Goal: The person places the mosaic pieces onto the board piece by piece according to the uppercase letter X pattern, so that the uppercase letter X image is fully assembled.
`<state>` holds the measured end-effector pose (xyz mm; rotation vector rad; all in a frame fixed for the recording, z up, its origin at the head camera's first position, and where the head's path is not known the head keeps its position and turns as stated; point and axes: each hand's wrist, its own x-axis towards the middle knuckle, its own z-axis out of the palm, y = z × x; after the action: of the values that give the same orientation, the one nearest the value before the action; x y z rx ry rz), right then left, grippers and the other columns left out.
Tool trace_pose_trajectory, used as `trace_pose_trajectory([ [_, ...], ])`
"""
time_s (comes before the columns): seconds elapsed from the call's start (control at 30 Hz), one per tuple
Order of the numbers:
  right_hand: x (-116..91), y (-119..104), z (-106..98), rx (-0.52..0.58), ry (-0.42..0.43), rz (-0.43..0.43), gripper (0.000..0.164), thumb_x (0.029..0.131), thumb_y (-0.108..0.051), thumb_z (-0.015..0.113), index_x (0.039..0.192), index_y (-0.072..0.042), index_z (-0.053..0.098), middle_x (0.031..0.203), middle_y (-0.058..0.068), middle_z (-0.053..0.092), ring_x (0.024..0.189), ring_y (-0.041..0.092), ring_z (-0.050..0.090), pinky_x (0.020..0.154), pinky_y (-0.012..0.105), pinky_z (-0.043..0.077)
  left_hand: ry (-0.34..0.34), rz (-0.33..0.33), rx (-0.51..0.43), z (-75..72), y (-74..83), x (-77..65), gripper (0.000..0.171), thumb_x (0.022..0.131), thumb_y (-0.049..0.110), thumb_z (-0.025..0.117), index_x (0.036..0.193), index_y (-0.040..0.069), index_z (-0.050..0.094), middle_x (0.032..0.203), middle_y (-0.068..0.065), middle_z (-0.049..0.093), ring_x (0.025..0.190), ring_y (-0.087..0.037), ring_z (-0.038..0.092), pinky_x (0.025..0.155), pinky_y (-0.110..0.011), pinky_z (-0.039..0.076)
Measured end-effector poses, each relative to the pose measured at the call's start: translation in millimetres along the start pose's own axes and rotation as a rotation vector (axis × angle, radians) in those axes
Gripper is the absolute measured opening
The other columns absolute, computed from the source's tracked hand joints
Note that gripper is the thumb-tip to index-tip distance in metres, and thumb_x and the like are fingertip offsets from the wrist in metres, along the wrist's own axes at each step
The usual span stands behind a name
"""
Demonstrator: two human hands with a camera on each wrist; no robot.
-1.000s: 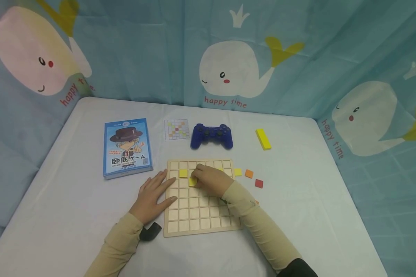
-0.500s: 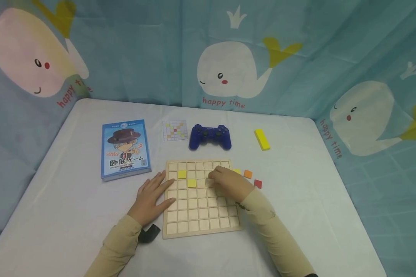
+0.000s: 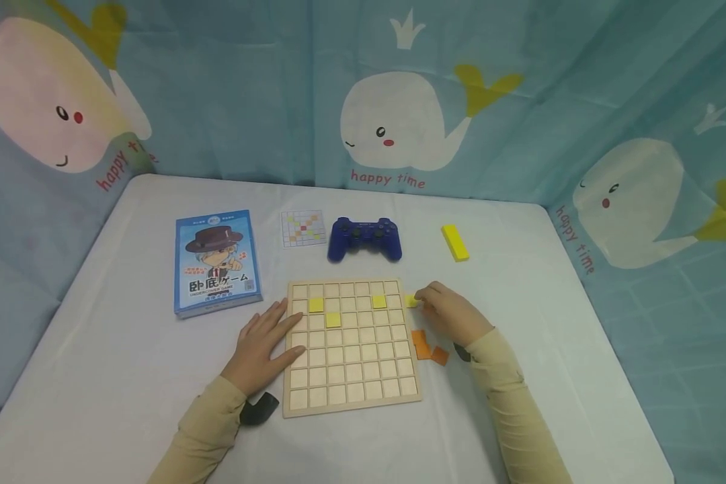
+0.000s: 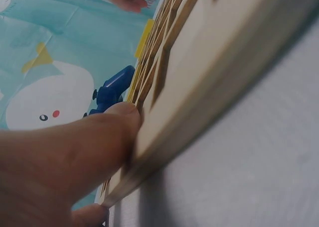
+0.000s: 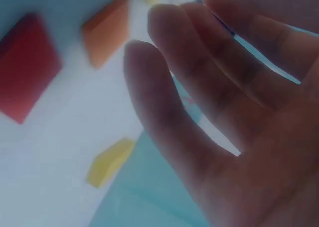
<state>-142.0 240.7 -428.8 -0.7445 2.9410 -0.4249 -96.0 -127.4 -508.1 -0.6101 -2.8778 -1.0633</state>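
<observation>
- The wooden grid board (image 3: 343, 355) lies on the white worktop (image 3: 581, 323), well in from its left and right edges.
- The left hand (image 3: 259, 353) rests across the board's left edge; its grip is spread wide and has hold of nothing.
- The right hand (image 3: 456, 314) is just beyond the board's right edge, fingers partly bent, fingertips at a loose yellow tile (image 3: 411, 301); I cannot tell whether its grip pinches that tile.
- Three yellow tiles (image 3: 333, 320) sit in cells towards the board's far edge.
- Orange tiles (image 3: 440, 356) lie beside the board's right edge; the right wrist view also shows a red tile (image 5: 30, 70).
- Towards the worktop's far edge, left to right: blue box (image 3: 218, 265), patterned card (image 3: 303, 228), blue controller (image 3: 365, 238), yellow block (image 3: 455, 243).
</observation>
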Motion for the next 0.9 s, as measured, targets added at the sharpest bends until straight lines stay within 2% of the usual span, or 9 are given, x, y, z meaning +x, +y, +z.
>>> trace_pose_trajectory([
  [0.27,8.7,9.6,7.6,0.023,-0.031,0.015,0.026,0.087,0.0,0.067,0.113,-0.003,0.064,0.115,0.008,0.064,0.105,0.024,0.063,0.093,0.037,0.052,-0.006,-0.007,-0.016,-0.3,1.7,0.1,0.06,0.088,0.037,0.067,0.14,0.014,0.05,0.155,-0.015,0.03,0.144,-0.034,0.023,0.116,-0.053,0.01],
  [0.67,14.3,11.9,13.8,-0.04,-0.046,0.046,0.026,0.088,-0.004,0.067,0.114,-0.004,0.065,0.11,0.007,0.063,0.094,0.018,0.064,0.086,0.034,0.054,-0.009,-0.02,-0.012,0.0,2.0,0.4,0.06,0.088,0.037,0.067,0.14,0.015,0.049,0.155,-0.014,0.029,0.144,-0.033,0.023,0.116,-0.053,0.01],
  [0.9,15.3,11.5,15.4,-0.05,-0.043,0.048,0.026,0.089,-0.005,0.066,0.115,-0.004,0.065,0.111,0.007,0.062,0.097,0.018,0.063,0.087,0.034,0.054,0.015,-0.001,-0.01,-1.5,3.8,0.2,0.059,0.087,0.037,0.067,0.139,0.013,0.051,0.154,-0.016,0.032,0.143,-0.035,0.025,0.115,-0.054,0.012],
])
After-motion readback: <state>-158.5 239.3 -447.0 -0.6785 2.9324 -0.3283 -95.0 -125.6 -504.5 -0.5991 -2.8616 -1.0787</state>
